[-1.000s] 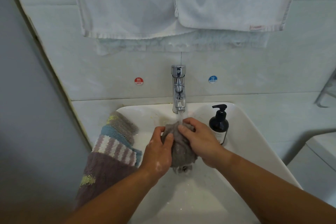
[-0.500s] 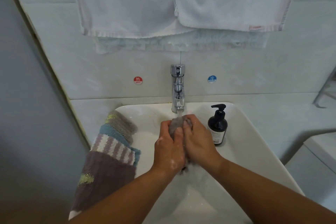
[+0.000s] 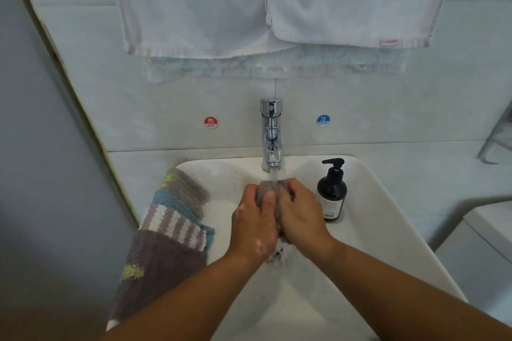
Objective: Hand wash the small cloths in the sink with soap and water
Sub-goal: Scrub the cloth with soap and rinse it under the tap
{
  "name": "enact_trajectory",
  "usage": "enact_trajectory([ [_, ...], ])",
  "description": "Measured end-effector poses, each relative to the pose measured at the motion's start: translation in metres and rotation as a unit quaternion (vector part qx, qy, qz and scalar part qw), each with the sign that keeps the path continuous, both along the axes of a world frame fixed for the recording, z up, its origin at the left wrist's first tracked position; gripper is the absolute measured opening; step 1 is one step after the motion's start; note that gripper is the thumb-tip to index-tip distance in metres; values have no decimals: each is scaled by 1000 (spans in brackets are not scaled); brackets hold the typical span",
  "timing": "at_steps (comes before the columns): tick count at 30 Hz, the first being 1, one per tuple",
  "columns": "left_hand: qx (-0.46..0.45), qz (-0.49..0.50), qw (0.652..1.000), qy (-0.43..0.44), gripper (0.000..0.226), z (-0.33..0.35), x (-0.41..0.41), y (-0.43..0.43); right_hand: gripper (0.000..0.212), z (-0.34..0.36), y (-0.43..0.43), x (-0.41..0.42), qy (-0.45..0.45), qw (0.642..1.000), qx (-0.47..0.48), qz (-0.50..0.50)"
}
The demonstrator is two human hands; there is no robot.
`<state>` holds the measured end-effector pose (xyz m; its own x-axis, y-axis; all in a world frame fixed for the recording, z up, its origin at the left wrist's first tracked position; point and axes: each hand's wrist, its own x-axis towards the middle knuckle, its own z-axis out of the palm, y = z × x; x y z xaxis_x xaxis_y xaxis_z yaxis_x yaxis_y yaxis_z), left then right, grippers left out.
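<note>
Where two white terry towels (image 3: 194,3) hang on the tiled far wall, I see the glossy white sink (image 3: 374,216) below, a basin with rounded corners. On its left rim lies a stack of fuzzy striped cloths (image 3: 166,243). The left hand (image 3: 255,221) and right hand (image 3: 302,216) meet mid-basin. A dark pump bottle (image 3: 332,194) stands upright to their right, and the chrome faucet (image 3: 271,133) runs at the far rim. Both hands' fingers clench a wet grey cloth (image 3: 267,188). It is bunched into a roll lying near to far, with its far end under the stream.
</note>
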<state>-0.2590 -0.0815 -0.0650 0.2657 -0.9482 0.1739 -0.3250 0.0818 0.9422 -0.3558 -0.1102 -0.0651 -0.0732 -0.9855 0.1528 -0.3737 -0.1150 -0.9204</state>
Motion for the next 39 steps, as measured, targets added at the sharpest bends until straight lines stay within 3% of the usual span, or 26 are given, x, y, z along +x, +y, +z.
enact_trajectory([
  [4,15,61,998,18,13,2,10,-17,17,5,19,6,37,996,-5,79],
  [7,13,6,1000,21,20,4,-3,-1,8,11,4,2,17,999,-41,28],
  [9,9,-32,999,6,17,4,-11,9,10,9,-5,-3,-6,1000,-16,-9],
  [13,-16,14,1000,-16,7,-1,-1,-8,17,-1,11,-1,40,999,13,33],
  [18,20,24,999,-13,20,-4,-7,-7,2,13,8,0,-2,997,-70,37],
  [21,-1,-14,1000,-27,17,-5,-15,2,11,9,-5,-4,-29,999,-25,-22],
  [24,-25,22,998,-44,10,-3,-8,-12,24,2,2,-3,13,999,37,-1],
  [28,3,36,999,-40,18,-4,-1,-16,8,11,13,2,-2,997,-50,53],
  [30,3,-10,999,-47,24,-3,-7,-4,7,13,3,0,-17,997,-78,19],
  [33,-22,-30,997,-65,17,0,-11,0,14,7,-9,-4,-18,999,-14,-42],
  [36,-26,16,998,-58,12,1,-1,-16,24,2,4,-1,13,999,36,6],
  [39,-4,27,998,-56,16,-4,4,-16,13,8,14,5,20,998,-28,58],
])
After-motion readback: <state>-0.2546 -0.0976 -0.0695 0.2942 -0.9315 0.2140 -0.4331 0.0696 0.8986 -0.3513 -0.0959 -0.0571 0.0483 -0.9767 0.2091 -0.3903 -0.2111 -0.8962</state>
